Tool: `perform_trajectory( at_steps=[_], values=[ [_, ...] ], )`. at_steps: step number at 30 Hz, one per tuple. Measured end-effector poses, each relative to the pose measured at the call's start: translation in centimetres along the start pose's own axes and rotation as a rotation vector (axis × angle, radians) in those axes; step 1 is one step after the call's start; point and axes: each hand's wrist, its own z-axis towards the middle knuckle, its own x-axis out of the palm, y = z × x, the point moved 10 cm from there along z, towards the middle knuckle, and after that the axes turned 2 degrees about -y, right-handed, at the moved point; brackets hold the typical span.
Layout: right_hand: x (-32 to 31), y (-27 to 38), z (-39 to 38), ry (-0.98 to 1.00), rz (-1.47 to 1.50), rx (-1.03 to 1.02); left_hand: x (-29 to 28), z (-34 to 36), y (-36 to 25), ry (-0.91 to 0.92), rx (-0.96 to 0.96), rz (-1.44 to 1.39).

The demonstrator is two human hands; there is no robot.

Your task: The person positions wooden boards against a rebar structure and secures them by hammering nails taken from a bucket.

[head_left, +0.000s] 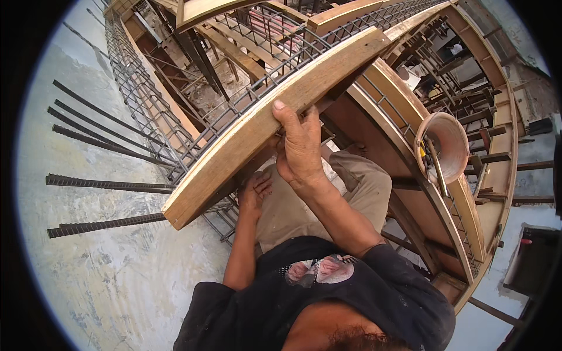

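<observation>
A long wooden form panel [257, 126] slants across the middle, with a pale timber batten along its upper edge and its underside in shadow. My right hand [301, 143] grips this batten, thumb pressed on its face and other fingers reaching behind the wood. Lower and to the left, my left hand [256, 188] is beside my trouser leg [287, 210], just under the panel's shadowed side. Its fingers look loosely bent and apart, with nothing visible in them; part of the hand is hard to make out.
Rebar cages [137, 88] run behind the panel, and bare rebar ends [111, 183] stick out at left over a rough plastered surface [111, 275]. At right, a dusty bucket [451, 146] holding tools hangs by curved formwork [404, 143]. Timber props [234, 55] stand below.
</observation>
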Motion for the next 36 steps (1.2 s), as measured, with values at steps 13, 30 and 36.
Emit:
perform_trajectory(
  at_steps=[13,30,36],
  values=[
    [-14.5,-11.0,4.8,-0.106,0.149,0.127,18.3,-15.6,-18.6,0.020,1.411,1.704],
    [-26.3,-17.2,2.3,-0.273,0.099,0.477,9.5,-4.3,-4.6,0.145,0.900,1.765],
    [-26.1,-17.0,2.5,-0.245,0.057,0.474,9.5,-4.3,-4.7,0.166,0.820,1.743]
  ],
)
